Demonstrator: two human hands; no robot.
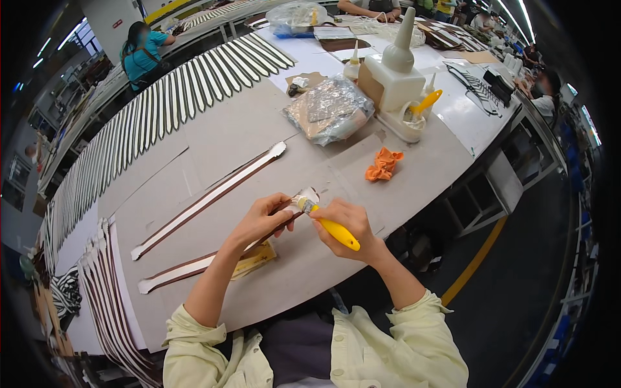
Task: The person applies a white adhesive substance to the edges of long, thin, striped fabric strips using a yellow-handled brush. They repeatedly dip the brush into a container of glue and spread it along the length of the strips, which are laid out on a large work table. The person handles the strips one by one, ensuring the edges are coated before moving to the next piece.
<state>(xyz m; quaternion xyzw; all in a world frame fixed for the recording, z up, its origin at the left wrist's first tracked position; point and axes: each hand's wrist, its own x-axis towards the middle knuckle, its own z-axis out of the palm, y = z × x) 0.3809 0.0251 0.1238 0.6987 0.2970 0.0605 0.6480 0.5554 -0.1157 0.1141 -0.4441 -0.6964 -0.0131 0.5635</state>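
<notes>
My left hand [267,218] holds the far end of a brown strap with a white middle [187,268], whose other end lies on the table to the lower left. In my right hand [347,225] is a yellow-handled brush [338,234]; its bristles touch the strap's white end. A second brown and white strap [208,200] lies flat beyond the held one. Under the held strap sits a yellow item [254,259], partly covered. A crumpled orange cloth or glove [384,164] rests beyond my right hand.
A plastic-wrapped package [330,109], a large white squeeze bottle [394,80] and a container [406,126] with another yellow-handled brush stand at the back. Dark-edged white strips [165,106] line the far left; more straps [104,291] lie at the near left. Several people are farther off.
</notes>
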